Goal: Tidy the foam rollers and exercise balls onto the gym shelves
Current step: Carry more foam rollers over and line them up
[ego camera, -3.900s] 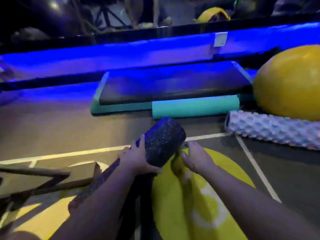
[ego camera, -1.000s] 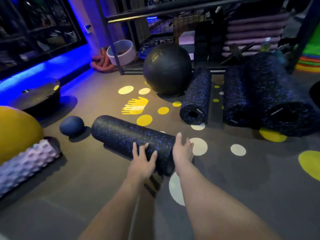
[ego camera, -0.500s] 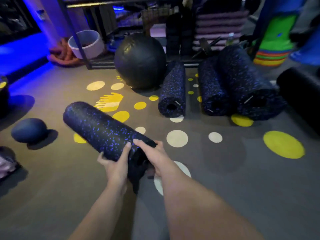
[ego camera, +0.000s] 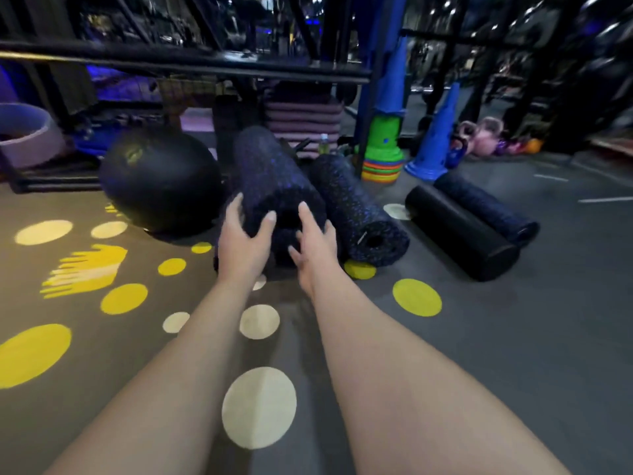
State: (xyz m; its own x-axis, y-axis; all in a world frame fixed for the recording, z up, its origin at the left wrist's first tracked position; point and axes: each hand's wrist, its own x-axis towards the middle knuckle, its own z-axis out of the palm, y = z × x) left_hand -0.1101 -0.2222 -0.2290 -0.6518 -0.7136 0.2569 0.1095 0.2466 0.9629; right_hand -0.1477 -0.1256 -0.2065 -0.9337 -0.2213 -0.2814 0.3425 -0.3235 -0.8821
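1. Both bare forearms reach up from the bottom of the frame to a speckled foam roller (ego camera: 270, 180) at the centre, its near end facing the camera and its far end pointing up toward the shelf rack (ego camera: 191, 65).
2. The left hand (ego camera: 241, 243) cups the left side of the roller's near end, fingers spread and thumb laid over the end face.
3. The right hand (ego camera: 313, 243) presses the right side of the same end, fingers loosely splayed. Between them the two hands grasp the roller.
4. The held roller lies over another dark roller whose end shows just below it; how much weight rests there I cannot tell.
5. Just to the right, touching or nearly so, a second speckled roller (ego camera: 356, 217) lies on the floor with its hollow end toward the lower right.
6. Farther right, a plain black roller (ego camera: 459, 231) and a dark blue roller (ego camera: 486, 207) lie side by side.
7. Left of the held roller sits a large black exercise ball (ego camera: 161, 180), right in front of the rack's bottom shelf.
8. Behind the rollers, folded purple mats (ego camera: 303, 121) are stacked on the low shelf.
9. A stack of coloured cones (ego camera: 383, 156) and a blue cone (ego camera: 435, 142) stand to the right of centre, in the upper half.
10. The grey floor (ego camera: 513, 337) carries yellow and pale painted dots.
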